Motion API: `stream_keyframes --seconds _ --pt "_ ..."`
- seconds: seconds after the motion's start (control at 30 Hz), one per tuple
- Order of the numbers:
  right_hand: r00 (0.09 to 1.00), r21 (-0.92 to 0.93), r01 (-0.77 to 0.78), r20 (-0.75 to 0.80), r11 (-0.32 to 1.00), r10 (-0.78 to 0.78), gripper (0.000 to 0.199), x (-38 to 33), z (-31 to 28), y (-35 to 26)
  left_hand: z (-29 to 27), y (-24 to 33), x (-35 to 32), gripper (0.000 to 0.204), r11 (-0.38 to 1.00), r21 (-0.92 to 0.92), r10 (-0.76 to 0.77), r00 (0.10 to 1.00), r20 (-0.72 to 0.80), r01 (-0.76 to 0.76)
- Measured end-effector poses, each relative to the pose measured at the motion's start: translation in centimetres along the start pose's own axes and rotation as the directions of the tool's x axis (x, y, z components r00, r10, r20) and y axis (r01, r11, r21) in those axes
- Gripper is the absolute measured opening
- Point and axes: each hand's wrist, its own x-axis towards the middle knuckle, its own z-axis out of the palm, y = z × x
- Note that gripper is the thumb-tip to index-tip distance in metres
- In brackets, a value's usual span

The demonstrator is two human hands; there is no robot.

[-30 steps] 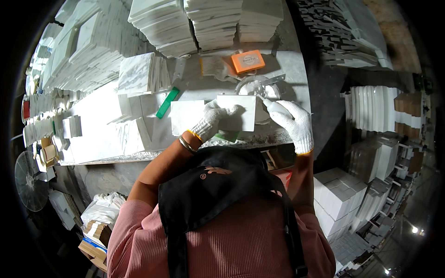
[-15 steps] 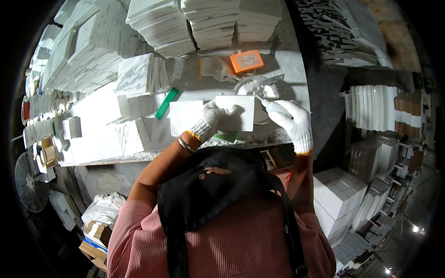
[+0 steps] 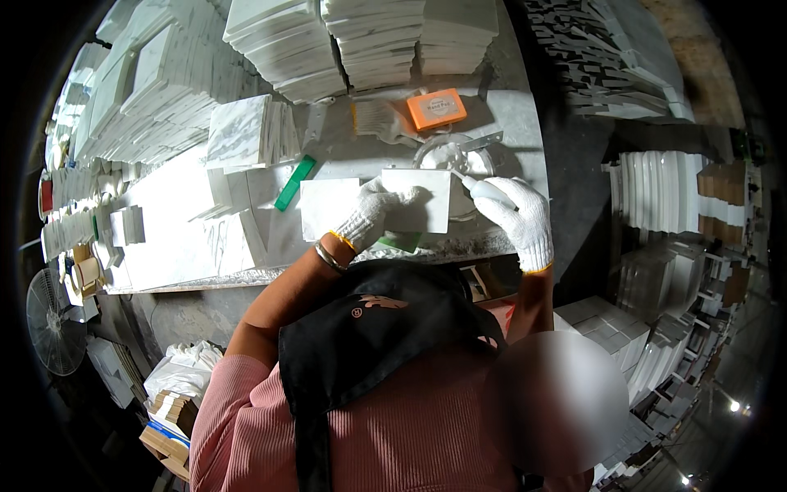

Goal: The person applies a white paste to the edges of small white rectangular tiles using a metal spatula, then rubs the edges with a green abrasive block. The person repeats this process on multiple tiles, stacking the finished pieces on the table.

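The left hand is pressing flat on a white stone tile at the bench's front edge; the right hand is gripping a white tool against its side. The tile looks heavy, stiff and chippable, best held by its edges.

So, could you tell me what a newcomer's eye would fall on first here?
Probably the two white-gloved hands at the middle of the bench: the left hand presses on a white square tile, while the right hand holds a slim white tool at its right edge. Next, the orange box just beyond, below the stacks of white tiles along the far edge.
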Motion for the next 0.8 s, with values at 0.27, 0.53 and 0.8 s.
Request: stream_keyframes --seconds 0.27,0.53,0.8 --pt "0.996 0.127 -0.085 0.025 0.988 0.083 0.029 -0.4 -0.4 0.0 -0.6 -1.1 0.7 0.025 0.996 -0.085 0.000 1.000 -0.020 -0.002" --pt "0.921 0.436 -0.192 -0.229 0.879 0.315 0.033 -1.5 -2.2 6.6 -0.3 -0.8 0.5 0.023 0.995 -0.095 0.029 0.999 0.025 -0.026" --pt "0.897 0.135 -0.214 -0.364 0.967 0.250 0.028 -0.2 -0.6 12.2 -0.2 -1.2 0.8 0.025 0.984 -0.175 0.031 0.999 -0.011 -0.032"
